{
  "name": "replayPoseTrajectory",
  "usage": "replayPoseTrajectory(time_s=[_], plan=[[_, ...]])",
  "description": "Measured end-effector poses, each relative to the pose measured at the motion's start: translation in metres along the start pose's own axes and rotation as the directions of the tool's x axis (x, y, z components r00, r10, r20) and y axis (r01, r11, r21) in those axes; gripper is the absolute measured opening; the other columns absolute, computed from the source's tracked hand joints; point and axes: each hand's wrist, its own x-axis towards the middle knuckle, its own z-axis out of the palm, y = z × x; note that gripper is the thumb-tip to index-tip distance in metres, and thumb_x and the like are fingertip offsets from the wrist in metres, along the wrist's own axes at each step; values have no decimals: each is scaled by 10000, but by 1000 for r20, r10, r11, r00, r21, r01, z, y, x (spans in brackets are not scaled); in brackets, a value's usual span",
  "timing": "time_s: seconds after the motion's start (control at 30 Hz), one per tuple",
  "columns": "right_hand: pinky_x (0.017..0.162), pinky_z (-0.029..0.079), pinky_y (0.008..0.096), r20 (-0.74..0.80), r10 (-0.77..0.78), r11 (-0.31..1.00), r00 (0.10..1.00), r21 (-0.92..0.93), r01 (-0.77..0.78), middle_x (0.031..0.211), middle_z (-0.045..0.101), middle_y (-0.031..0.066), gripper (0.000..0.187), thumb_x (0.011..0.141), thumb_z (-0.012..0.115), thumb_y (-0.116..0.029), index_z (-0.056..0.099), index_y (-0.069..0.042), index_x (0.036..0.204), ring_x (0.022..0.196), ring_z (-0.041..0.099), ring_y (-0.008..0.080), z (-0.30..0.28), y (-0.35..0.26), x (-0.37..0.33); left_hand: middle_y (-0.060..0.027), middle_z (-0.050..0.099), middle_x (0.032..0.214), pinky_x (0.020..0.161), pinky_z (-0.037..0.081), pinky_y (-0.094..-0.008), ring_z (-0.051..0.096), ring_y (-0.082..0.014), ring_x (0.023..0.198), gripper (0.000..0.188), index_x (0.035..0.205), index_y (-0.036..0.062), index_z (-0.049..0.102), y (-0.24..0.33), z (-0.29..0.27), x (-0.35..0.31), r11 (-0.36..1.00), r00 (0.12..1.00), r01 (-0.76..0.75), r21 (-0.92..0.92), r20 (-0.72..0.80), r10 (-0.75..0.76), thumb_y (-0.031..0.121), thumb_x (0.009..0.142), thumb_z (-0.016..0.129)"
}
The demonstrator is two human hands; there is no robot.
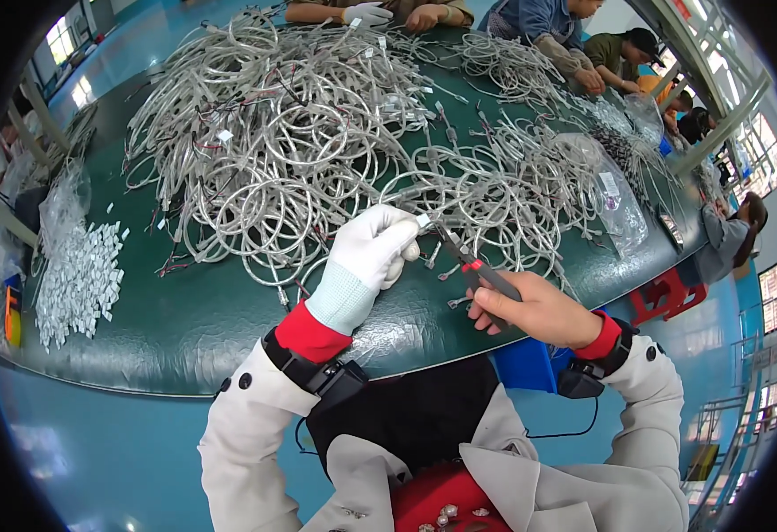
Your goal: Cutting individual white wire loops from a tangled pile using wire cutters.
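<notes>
Light, springy grey looped cable [446, 191] (limp, tangle-prone): best pinched near its small white end tag [424, 219], as white-gloved left hand [372, 253] does, bare right hand [539, 310] clamped on red-and-black-handled cutting pliers [477, 266].

Worker seen from above, lower centre of frame: left hand [372, 248] in white knit glove w/ pale blue-green ribbed cuff; right hand [539, 310] bare. Both arms in light grey jacket sleeves w/ dark snap buttons, red cuffs showing at wrists. Black strap-on bands w/ small black units on both wrists; thin black cable runs from right one, lower right. Dark top under open jacket; red patch at bottom centre.
</notes>
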Motion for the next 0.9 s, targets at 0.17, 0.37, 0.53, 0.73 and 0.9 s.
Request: replayPoseTrajectory(time_s=[0.17,0.37,0.53,0.73,0.9], plan=[[740,517,273,43,35,999,998,-28,-34,961,614,83,371,989,487,-310,530,33,1124,854,612,135,-1,-8,4,-22,551,687,382,213,-189,331,-26,417,140,953,35,551,-2,-1,-1,1000,999,-1,-11,48,2,166,911,577],[723,513,272,44,24,997,999,-80,-20,937,619,82,377,988,485,-315,536,35,1118,830,610,130,-4,-10,6,-27,554,690,383,220,-191,334,-28,420,143,966,33,550,-3,-2,-1,1000,998,7,-11,58,-6,162,908,574],[711,509,271,34,9,991,999,-130,-4,924,623,83,381,988,485,-315,538,39,1118,814,606,127,-5,-12,4,-28,554,690,384,225,-189,336,-29,420,144,967,29,549,-1,0,-3,1000,998,7,13,68,-8,157,905,570],[703,504,270,37,-17,986,999,-163,23,916,625,84,381,986,488,-314,540,42,1111,802,601,125,-9,-7,10,-25,552,686,382,225,-187,336,-28,420,147,955,24,552,-4,-2,1,999,997,52,10,58,-52,158,899,575],[698,497,268,30,-42,978,999,-201,48,906,626,82,382,985,489,-319,545,43,1095,789,597,125,-10,-12,8,-23,552,683,382,223,-187,336,-27,421,142,939,24,556,1,-3,7,999,992,-48,14,114,46,156,892,583]])
